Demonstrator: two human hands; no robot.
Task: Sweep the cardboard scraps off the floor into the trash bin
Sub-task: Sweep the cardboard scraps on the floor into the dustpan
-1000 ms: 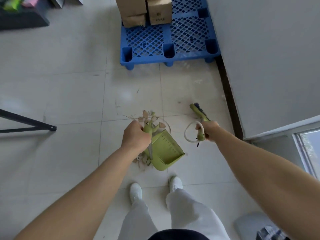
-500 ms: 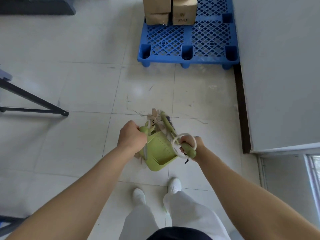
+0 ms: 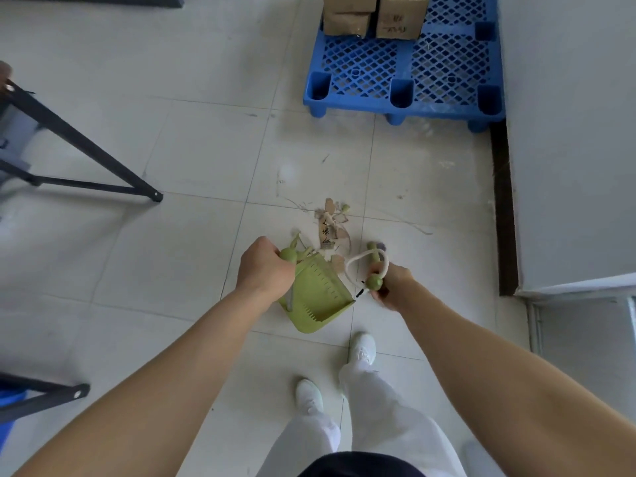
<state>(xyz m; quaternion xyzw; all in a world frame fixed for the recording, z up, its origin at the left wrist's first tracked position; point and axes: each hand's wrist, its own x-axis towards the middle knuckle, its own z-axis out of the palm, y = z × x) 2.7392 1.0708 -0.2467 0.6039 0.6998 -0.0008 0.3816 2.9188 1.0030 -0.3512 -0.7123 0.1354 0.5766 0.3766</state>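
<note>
The cardboard scraps [image 3: 329, 226] lie in a small brown heap on the pale tiled floor [image 3: 192, 160], just beyond the person's two hands. One scrap sits right at the upper edge of the green dustpan [image 3: 318, 299]. The pan is held tilted just above the tiles, and its ribbed inside faces up (whether any scraps are in it, I cannot tell). The left hand [image 3: 264, 268] is curled tight round the pan's knobbed handle. The right hand [image 3: 390, 286] grips the green handle of a small brush [image 3: 374, 270], fingers wrapped round it, with a white cord loop hanging off the end. The brush head points toward the heap.

Below the hands are white shoes [image 3: 362, 349] and pale trousers. Further off, a blue plastic pallet [image 3: 406, 87] carries two cardboard boxes [image 3: 401, 15] beside a white wall [image 3: 568, 132]. Black metal legs [image 3: 89, 146] angle across the floor on the left.
</note>
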